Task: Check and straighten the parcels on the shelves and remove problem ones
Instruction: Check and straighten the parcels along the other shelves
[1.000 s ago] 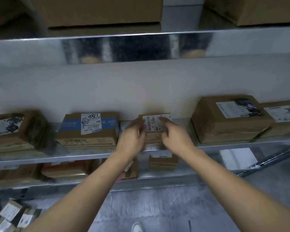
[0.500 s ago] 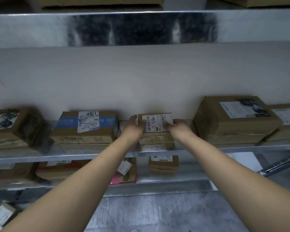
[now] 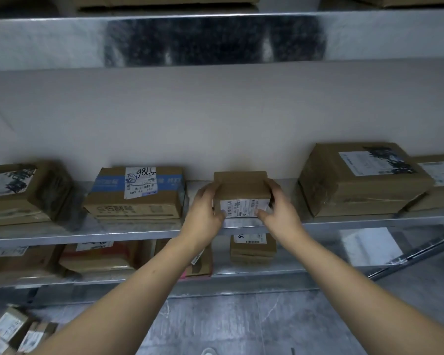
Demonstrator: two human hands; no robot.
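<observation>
A small brown cardboard parcel (image 3: 241, 185) sits on the middle metal shelf (image 3: 139, 231), its white barcode label facing me on the front side. My left hand (image 3: 205, 213) grips its left end, thumb on the label. My right hand (image 3: 277, 211) grips its right end, thumb on the label too. Left of it lies a flat parcel with a blue band and the number 7786 (image 3: 136, 193). To the right stands a larger brown parcel (image 3: 356, 180) with a smudged label.
More parcels sit at the far left (image 3: 18, 190) and far right (image 3: 438, 180) of the same shelf. The lower shelf (image 3: 305, 267) holds several parcels, one small one (image 3: 253, 249) right under my hands. Loose parcels (image 3: 10, 334) lie on the floor at bottom left. An upper shelf edge (image 3: 215, 39) overhangs.
Both hands have turned the small parcel, so its label moved from the top face to the front face. My thumbs now rest on the label.
</observation>
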